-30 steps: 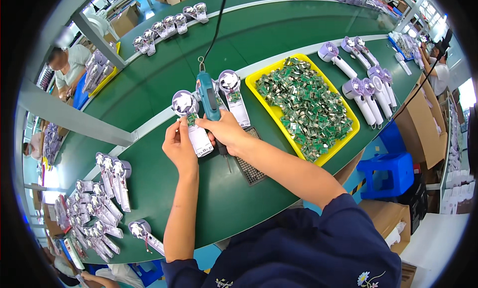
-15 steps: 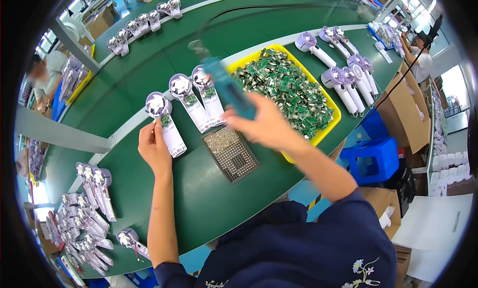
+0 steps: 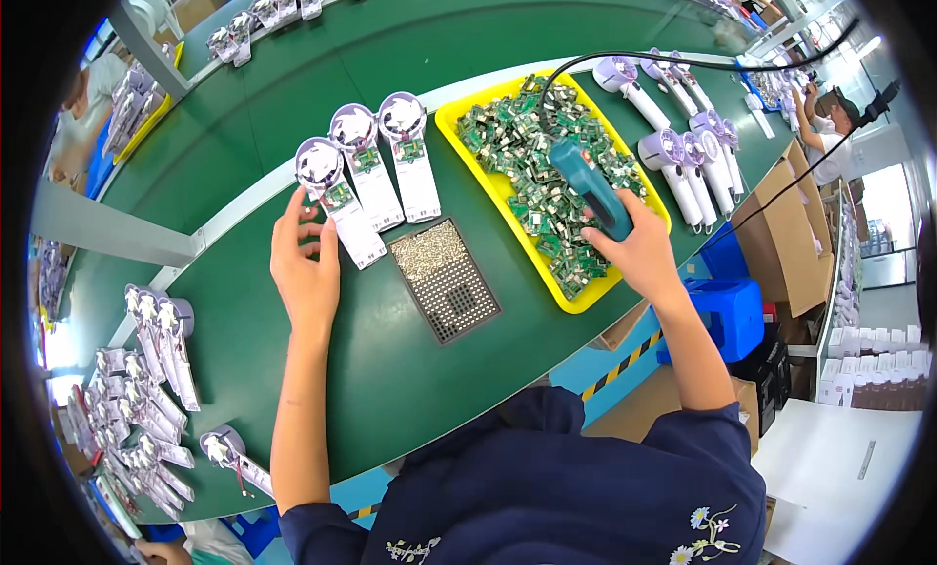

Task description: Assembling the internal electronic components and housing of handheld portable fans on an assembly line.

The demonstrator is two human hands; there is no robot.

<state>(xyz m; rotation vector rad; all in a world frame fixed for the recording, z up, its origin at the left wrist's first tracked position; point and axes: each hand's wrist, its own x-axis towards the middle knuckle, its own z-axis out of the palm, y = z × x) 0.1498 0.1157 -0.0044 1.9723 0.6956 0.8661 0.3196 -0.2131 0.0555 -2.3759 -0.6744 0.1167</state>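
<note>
Three purple-and-white handheld fan housings stand side by side on the green table, each with a small green circuit board in its open handle. At the left edge of the nearest fan housing point(image 3: 342, 209) is my left hand point(image 3: 307, 262), fingers apart and curved, fingertips against or just beside it. The middle fan housing point(image 3: 366, 165) and the right fan housing point(image 3: 405, 155) lie close by. My right hand point(image 3: 639, 248) is wrapped round a teal electric screwdriver point(image 3: 593, 189) with a black cord, held over the yellow tray point(image 3: 569, 304) of green circuit boards point(image 3: 527, 165).
A perforated plate point(image 3: 444, 282) partly filled with small screws lies between my hands. More fans point(image 3: 683, 165) stand right of the tray; several housings point(image 3: 137, 409) are piled at left. A blue stool point(image 3: 727, 316) and cardboard boxes are at right. Other people sit farther off.
My right hand has carried the screwdriver right, from beside the fan housings to over the tray. The nearest housing has shifted toward the other two, and my left fingers have spread.
</note>
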